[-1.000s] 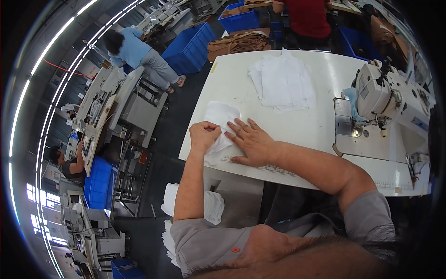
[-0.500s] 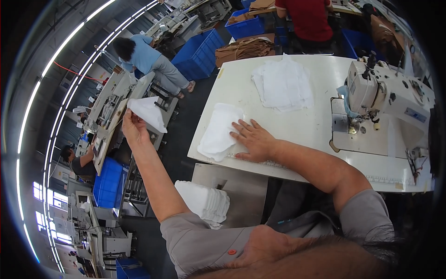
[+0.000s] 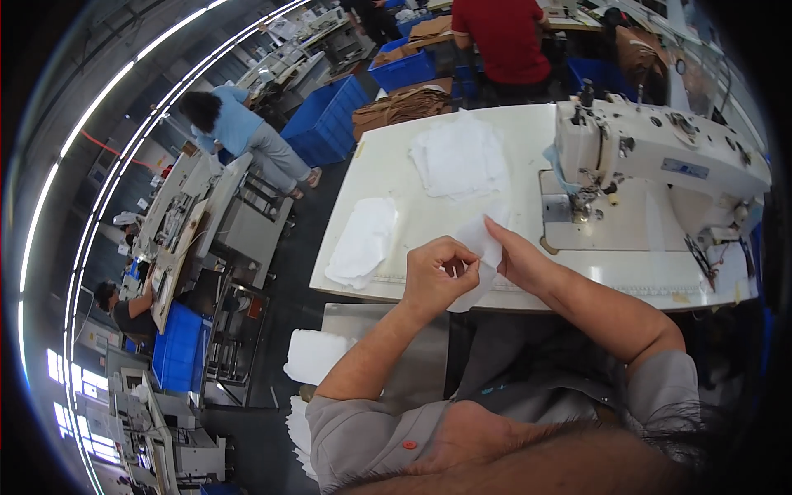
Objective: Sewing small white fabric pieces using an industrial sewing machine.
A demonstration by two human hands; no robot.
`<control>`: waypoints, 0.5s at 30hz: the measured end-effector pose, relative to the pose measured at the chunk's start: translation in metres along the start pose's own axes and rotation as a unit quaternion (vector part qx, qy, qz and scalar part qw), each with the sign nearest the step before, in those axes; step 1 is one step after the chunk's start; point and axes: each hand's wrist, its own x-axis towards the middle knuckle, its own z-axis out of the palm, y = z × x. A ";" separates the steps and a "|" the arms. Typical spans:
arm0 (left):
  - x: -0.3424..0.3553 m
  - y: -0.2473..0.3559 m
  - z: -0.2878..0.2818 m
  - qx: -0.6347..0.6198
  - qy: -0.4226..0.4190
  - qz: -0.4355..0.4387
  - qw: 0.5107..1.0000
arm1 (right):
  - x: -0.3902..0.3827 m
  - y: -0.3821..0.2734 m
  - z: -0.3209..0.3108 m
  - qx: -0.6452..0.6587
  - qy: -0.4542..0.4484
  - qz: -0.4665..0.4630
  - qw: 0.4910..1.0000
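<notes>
A thin white fabric piece [image 3: 473, 234] hangs between my hands over the table's front edge. My left hand [image 3: 440, 277] pinches it between thumb and fingertips. On its other side my right hand [image 3: 521, 257] grips it, thumb up, the fingers partly hidden by the cloth. To the left on the white table [image 3: 346, 169] lies a small stack of white fabric pieces [image 3: 364, 241], with neither hand touching it. Farther back is a larger, looser pile of white fabric [image 3: 459, 155]. A sewing machine [image 3: 660, 144] stands on the right of the tabletop.
Below the table's left front, more white fabric pieces [image 3: 316, 355] lie by a grey metal surface [image 3: 417, 346]. Blue bins [image 3: 327, 120] and bundled brown pieces [image 3: 402, 109] stand beyond the table. A person in red [image 3: 501, 41] sits behind; another in light blue [image 3: 221, 120] bends over a workbench.
My left hand has come in from the far left with the white fabric piece. My right hand has left the small stack and now holds the piece too. The view has shifted rightward.
</notes>
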 end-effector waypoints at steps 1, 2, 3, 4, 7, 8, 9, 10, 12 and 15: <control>-0.002 0.002 0.013 0.040 -0.024 0.021 0.999 | -0.007 -0.001 -0.016 0.001 0.021 -0.004 1.000; -0.004 0.005 0.025 0.079 -0.046 0.041 0.995 | -0.015 -0.005 -0.025 -0.084 0.046 -0.013 0.995; -0.007 0.006 0.032 0.067 -0.058 0.042 0.995 | -0.024 -0.009 -0.027 -0.168 0.067 -0.019 0.983; -0.009 0.008 0.036 0.099 -0.112 0.051 0.987 | -0.036 -0.014 -0.026 -0.139 0.088 -0.001 0.986; 0.008 0.027 0.042 0.103 -0.100 0.132 0.981 | -0.062 -0.027 -0.048 -0.411 0.051 -0.055 0.908; 0.020 0.032 0.040 0.127 -0.069 0.174 0.974 | -0.070 -0.025 -0.046 -0.377 0.042 -0.111 0.919; 0.030 0.039 0.041 0.152 -0.036 0.215 0.964 | -0.079 -0.029 -0.043 -0.376 0.051 -0.113 0.918; 0.035 0.047 0.047 0.122 -0.030 0.182 0.975 | -0.089 -0.036 -0.039 -0.439 0.060 -0.149 0.884; 0.037 0.034 0.048 0.050 -0.122 0.073 0.989 | -0.105 -0.053 -0.021 -0.476 0.048 -0.140 0.867; 0.041 0.031 0.047 -0.059 -0.232 -0.067 0.969 | -0.118 -0.056 -0.027 -0.512 0.071 -0.197 0.833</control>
